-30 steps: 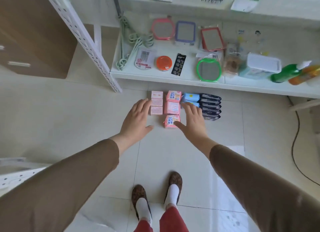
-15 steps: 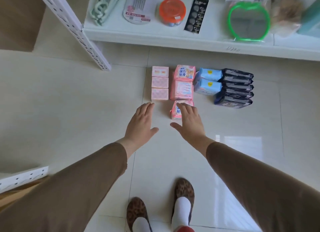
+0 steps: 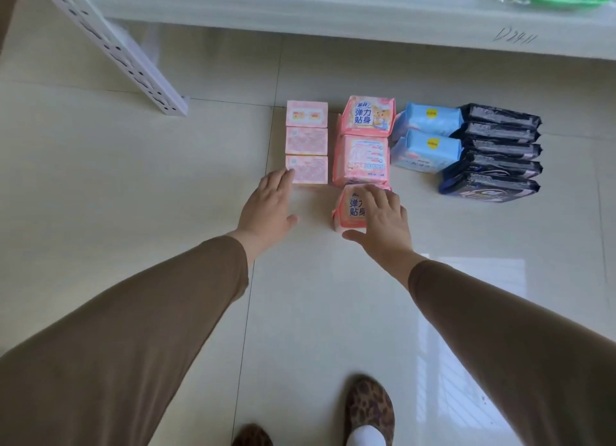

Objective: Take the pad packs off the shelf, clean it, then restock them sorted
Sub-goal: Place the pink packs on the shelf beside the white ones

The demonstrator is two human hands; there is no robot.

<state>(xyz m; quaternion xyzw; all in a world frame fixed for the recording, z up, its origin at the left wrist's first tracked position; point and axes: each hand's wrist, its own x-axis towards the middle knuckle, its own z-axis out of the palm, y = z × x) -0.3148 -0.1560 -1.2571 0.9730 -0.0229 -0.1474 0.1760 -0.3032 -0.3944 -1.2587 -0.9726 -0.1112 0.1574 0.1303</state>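
Right hand (image 3: 383, 222) on nearest pink pack (image 3: 350, 212)

right hand (image 3: 383, 222) on pink pack (image 3: 350, 212); left hand (image 3: 266, 205) touching small box (image 3: 308, 169).

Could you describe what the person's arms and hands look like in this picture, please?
Both arms wear plain brown long sleeves, the left sleeve and the right sleeve, ending at the wrists. The left hand and right hand are bare: no gloves, rings, watch or bracelets show, and no markings on the fabric.
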